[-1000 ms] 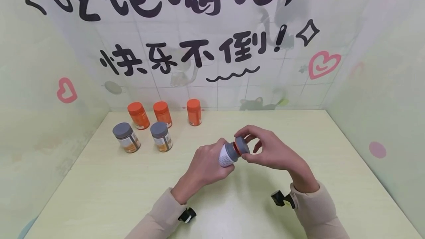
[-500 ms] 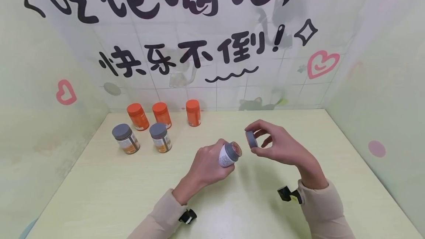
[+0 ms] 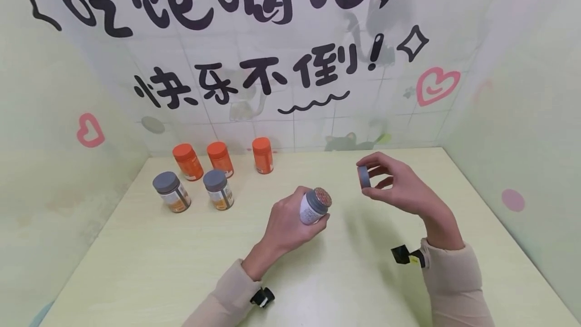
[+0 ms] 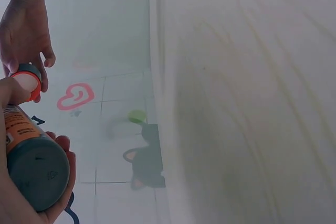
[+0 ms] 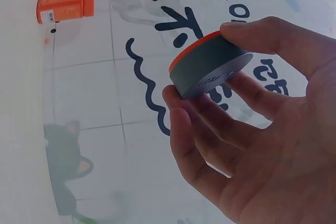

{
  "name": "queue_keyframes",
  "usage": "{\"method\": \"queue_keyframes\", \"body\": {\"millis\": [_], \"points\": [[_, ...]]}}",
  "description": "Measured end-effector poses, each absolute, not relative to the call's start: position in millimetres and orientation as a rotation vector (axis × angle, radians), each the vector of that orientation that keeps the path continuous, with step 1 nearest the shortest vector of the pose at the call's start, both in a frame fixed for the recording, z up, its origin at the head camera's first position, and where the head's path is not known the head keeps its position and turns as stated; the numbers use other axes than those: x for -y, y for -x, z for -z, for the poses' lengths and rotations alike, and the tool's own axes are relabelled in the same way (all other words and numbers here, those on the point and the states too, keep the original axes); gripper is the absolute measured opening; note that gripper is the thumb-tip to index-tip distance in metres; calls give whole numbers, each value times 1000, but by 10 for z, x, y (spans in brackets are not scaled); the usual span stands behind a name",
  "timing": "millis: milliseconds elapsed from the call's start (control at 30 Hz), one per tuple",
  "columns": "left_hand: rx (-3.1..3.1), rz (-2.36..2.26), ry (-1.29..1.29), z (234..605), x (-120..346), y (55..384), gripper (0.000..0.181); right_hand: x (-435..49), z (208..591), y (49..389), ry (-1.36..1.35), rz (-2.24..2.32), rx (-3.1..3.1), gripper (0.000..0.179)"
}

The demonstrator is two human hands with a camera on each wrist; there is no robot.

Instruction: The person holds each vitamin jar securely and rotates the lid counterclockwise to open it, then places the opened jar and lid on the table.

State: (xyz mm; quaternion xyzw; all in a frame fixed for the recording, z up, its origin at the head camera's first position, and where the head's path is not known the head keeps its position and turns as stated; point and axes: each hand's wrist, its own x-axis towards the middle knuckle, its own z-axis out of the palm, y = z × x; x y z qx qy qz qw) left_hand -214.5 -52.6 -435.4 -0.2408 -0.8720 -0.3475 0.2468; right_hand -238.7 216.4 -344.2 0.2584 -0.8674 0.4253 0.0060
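My left hand (image 3: 288, 221) grips a grey jar (image 3: 312, 208) with a white label, tilted to the right above the table. The jar's top is uncapped and shows a reddish speckled surface; the left wrist view shows its grey base (image 4: 38, 174) and an orange label band. To the right and farther back, my right hand (image 3: 404, 185) pinches a grey lid (image 3: 364, 177) between thumb and fingers, apart from the jar. In the right wrist view the lid (image 5: 210, 66) has an orange rim on its inner side.
Two grey-capped jars, one at the far left (image 3: 172, 193) and one beside it (image 3: 219, 191), stand on the table (image 3: 181, 256). Behind them are three orange jars: left (image 3: 188, 163), middle (image 3: 220, 160) and right (image 3: 263, 156). A printed wall (image 3: 308, 130) closes off the back.
The lid has come off the jar. My right hand has carried it right and away from me, while my left hand keeps the jar nearly in place, tipped a little more upright.
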Motion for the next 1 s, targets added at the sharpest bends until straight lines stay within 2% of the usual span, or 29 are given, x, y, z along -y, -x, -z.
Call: {"method": "queue_keyframes", "body": {"millis": [200, 367, 700, 1000], "points": [[2375, 1072, 669, 4349, 411, 2196, 45, -2375, 3452, 2416, -712, -1384, 2701, 45], [2421, 1356, 642, 4371, 284, 2298, 49, -2542, 3449, 2428, -637, -1445, 2667, 44], [2448, 1723, 618, 4473, -33, 2691, 57, -2809, 3424, 2414, -500, -1448, 2644, 48], [2565, 1757, 630, 4534, -509, 3003, 64, -3010, 3473, 2414, -397, -1487, 2562, 50]]}}
